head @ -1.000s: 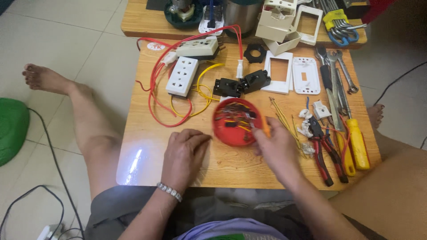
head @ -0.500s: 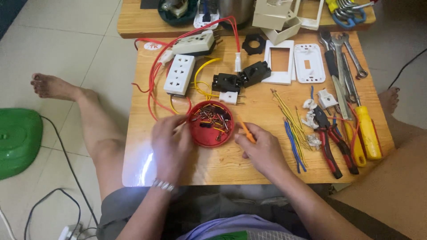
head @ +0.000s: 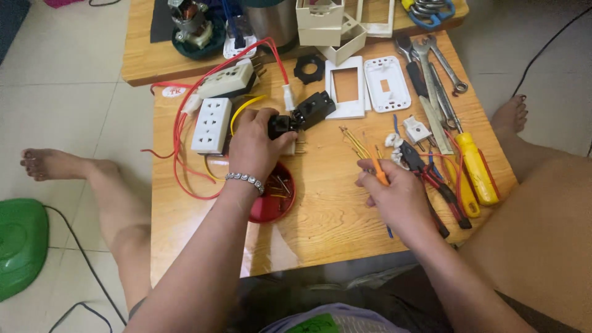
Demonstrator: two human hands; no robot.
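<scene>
My left hand [head: 256,145] reaches across the low wooden table [head: 327,216] and grips a black plug part with brass pins [head: 280,126]. A second black part [head: 316,108] lies just right of it. Under my left wrist sits a red round lid [head: 274,197] holding several small screws and wire bits. My right hand [head: 394,197] rests lower right and holds a small orange-handled screwdriver [head: 377,169], tip pointing up. Loose yellow wire pieces [head: 354,142] lie between the hands.
White socket strips [head: 211,125] with red [head: 179,148] and yellow wires lie left. White switch plates [head: 387,83], wrenches [head: 431,68], pliers [head: 431,179] and a yellow screwdriver [head: 478,166] crowd the right side. A second table holds a motor part [head: 191,28]. A green object [head: 21,243] sits on the floor.
My left hand left the red lid and moved up to take hold of the black plug part. My right hand shifted right, still holding the orange screwdriver.
</scene>
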